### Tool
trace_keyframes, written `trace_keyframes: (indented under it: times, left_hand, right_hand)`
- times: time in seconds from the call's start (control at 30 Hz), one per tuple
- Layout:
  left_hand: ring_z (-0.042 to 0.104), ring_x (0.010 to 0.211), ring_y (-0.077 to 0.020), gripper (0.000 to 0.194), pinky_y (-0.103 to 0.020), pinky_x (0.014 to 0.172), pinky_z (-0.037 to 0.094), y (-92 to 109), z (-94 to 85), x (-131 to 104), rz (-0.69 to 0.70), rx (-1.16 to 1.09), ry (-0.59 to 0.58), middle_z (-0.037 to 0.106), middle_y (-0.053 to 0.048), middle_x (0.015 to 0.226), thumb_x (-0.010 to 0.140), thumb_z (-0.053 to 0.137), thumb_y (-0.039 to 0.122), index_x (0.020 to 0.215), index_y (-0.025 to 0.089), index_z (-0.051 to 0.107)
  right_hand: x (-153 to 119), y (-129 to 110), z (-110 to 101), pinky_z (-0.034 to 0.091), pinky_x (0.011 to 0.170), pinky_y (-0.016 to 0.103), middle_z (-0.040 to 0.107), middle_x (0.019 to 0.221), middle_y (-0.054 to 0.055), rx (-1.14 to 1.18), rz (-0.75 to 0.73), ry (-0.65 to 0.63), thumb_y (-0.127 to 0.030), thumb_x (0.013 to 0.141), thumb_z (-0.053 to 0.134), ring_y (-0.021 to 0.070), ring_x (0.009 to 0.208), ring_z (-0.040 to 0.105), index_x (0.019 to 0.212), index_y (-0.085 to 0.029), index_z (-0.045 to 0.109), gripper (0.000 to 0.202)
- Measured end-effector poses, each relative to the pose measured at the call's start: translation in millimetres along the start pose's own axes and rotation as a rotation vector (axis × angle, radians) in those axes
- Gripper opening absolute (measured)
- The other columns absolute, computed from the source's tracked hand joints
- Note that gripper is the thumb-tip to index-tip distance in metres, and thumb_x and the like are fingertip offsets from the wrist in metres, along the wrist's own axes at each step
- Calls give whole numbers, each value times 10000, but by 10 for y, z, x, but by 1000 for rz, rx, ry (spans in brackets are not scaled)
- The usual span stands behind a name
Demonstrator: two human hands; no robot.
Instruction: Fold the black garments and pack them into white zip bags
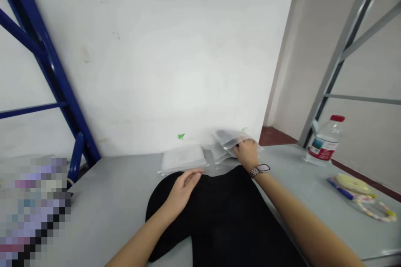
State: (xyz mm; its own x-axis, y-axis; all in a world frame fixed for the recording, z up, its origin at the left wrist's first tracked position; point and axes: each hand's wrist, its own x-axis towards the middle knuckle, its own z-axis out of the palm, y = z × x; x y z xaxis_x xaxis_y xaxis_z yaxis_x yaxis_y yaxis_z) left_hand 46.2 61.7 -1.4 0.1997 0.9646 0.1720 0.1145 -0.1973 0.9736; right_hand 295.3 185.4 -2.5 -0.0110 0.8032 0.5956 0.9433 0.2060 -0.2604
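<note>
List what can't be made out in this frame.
Head view throughout:
Right hand: some fingertips hidden by the plastic bag.
Black cloth: near end cut off by the bottom edge.
Bottle label: print too small and blurred.
Watch: display too small to read.

It looks like a workroom or packing area: a plain gray table [109,200] stands against a scuffed white wall [188,58], with blue metal framing [53,58] left of the table and gray metal framing [341,54] at its right.

Black garment [225,212] spread on gray table [115,200], frosted bags [183,157] beyond it — one raised, tilted
</note>
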Motion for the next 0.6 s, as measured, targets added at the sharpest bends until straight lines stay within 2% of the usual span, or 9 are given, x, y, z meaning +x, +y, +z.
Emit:
trace_keyframes:
  times: [0.1,0.17,0.2,0.27,0.33,0.43,0.5,0.53,0.6]
  left_hand:
    - [578,1092,-291,496,-454,937,444,57,7,21,-126,-419,-82,605,-144,1207,852,446,539,1153,169,580]
    - [587,1077,-301,551,-468,870,485,61,23,17,-158,-582,-149,576,-153,1248,853,401,579,1211,180,531]
    - [601,1053,-294,550,-454,841,501,50,28,17,-167,-602,-128,589,-146,1230,851,400,584,1207,186,531]
    - [642,962,-260,486,-397,787,525,-3,13,31,-186,-542,28,651,-129,1121,838,466,545,1141,179,567]
    - [669,832,-228,388,-346,718,535,-87,-60,78,-217,-427,232,695,-117,972,805,556,464,1029,151,603]
    - [661,735,-214,304,-324,662,525,-197,-298,225,-219,-275,403,700,-111,847,775,583,389,920,123,613]
    - [651,746,-221,294,-327,667,513,-220,-511,368,-201,-158,465,694,-105,816,765,575,376,890,114,618]
    - [647,771,-233,299,-336,683,507,-217,-619,445,-189,-92,484,691,-105,815,754,581,374,886,109,622]
    - [629,871,-270,349,-373,753,486,-199,-807,581,-155,49,516,682,-120,879,719,613,371,937,99,622]
  right_hand:
    - [-161,-156,-160,383,887,492,629,1030,168,-5,-283,24,-192,829,443,332,1021,530,1124,-136,583,331]
    - [-313,-315,-218,430,828,466,638,1015,164,18,-554,-10,-120,834,389,314,973,560,1111,-152,592,345]
    - [-390,-400,-231,449,801,449,639,1021,163,47,-675,-48,-99,837,365,304,959,571,1102,-161,595,357]
    - [-519,-549,-237,480,745,414,653,974,149,118,-847,-126,-99,841,360,279,893,598,1053,-167,609,334]
    - [-599,-641,-235,497,707,400,663,886,136,176,-922,-175,-123,827,397,263,820,611,977,-153,620,270]
    - [-656,-653,-232,496,739,447,652,933,163,334,-975,-174,-191,800,450,287,871,601,881,-146,609,184]
    - [-699,-608,-217,489,758,474,643,977,152,562,-921,-193,-282,765,512,299,887,594,839,-178,594,151]
    - [-728,-582,-204,487,758,477,644,954,128,714,-803,-198,-328,725,561,298,865,595,821,-201,588,162]
    - [-789,-537,-169,474,767,474,628,885,79,1004,-427,-166,-370,631,650,295,827,586,810,-242,566,236]
